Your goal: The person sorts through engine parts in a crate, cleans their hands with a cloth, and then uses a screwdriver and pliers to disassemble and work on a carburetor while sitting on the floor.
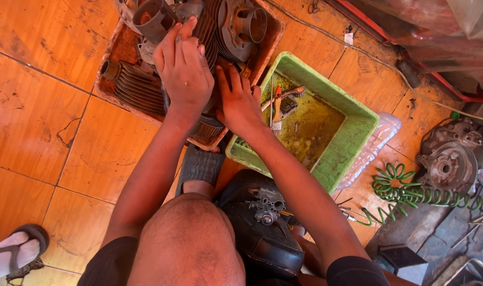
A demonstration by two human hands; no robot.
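Observation:
My left hand (pixel 182 71) lies fingers together over a dark finned engine cylinder (pixel 207 127) in a shallow rusty tray (pixel 106 53), and grips its top. My right hand (pixel 239 103) presses against the same cylinder from the right, fingers spread around it. Most of the cylinder is hidden under both hands. More finned cylinders (pixel 138 87) and round grey metal housings (pixel 244 26) fill the tray around it.
A green plastic tub (pixel 352 143) of dirty liquid with a brush (pixel 277 108) stands to the right of the tray. A carburettor (pixel 265 206) rests on a black bag by my knee. A green coiled hose (pixel 405 190) and an engine cover (pixel 448 167) lie at right. Another person's sandalled foot (pixel 11 254) is at lower left.

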